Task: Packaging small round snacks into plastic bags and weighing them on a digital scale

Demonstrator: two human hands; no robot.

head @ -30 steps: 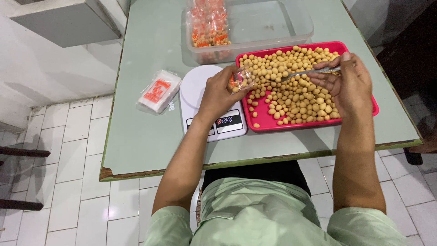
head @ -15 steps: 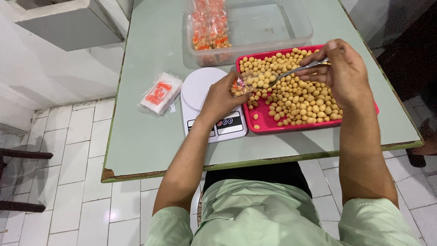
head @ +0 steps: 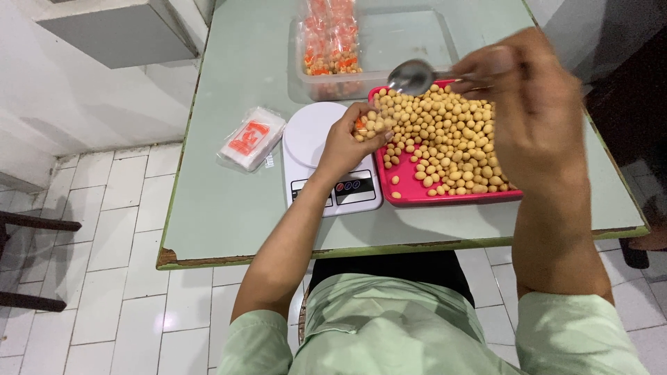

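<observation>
Across the pale green tabletop (head: 229,201), whose near edge is chipped and worn, the things sit toward the far right, with white floor tiles (head: 104,229) below at 9 o'clock and a grey box (head: 118,31) by the wall at 11 o'clock. At the middle stands a white kitchen scale (head: 313,156), and touching its right side lies a pink tray (head: 417,194) heaped with round tan nuts (head: 445,139). Beyond them at 12 o'clock is a clear plastic tub (head: 410,42) holding small filled packets (head: 330,38). A flat stack of empty printed bags (head: 251,137) lies alone at 9 o'clock from the scale. The left hand (head: 347,142) reaches over the scale to the tray's left edge, its fingers pinched around a small clear bag (head: 368,125) partly filled with nuts. The right hand (head: 528,104), blurred and raised over the tray, hides its right side; its fingers grip a metal spoon (head: 413,75) whose bowl hangs above the tray's far edge.
</observation>
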